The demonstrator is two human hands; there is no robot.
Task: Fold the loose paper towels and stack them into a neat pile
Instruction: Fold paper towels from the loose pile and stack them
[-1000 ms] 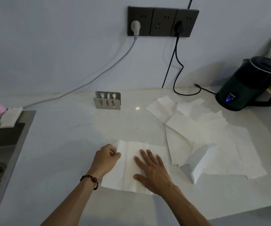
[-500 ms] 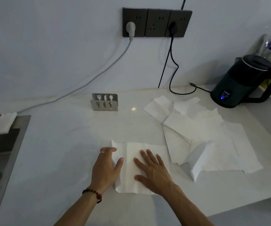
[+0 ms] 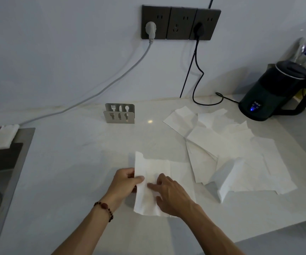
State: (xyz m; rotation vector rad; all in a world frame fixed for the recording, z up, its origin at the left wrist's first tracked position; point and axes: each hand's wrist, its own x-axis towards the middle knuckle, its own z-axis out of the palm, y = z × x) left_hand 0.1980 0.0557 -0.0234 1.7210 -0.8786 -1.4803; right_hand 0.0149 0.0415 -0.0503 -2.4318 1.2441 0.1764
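One paper towel (image 3: 159,168) lies on the tabletop (image 3: 75,162) in front of the person, its left flap lifted and pinched by the left hand (image 3: 124,183), while the right hand (image 3: 168,192) presses fingertips on the sheet beside it. The loose towels (image 3: 240,155) wait just to the right. To fold well, I would carry the flap across until edges meet, then flatten the crease outward
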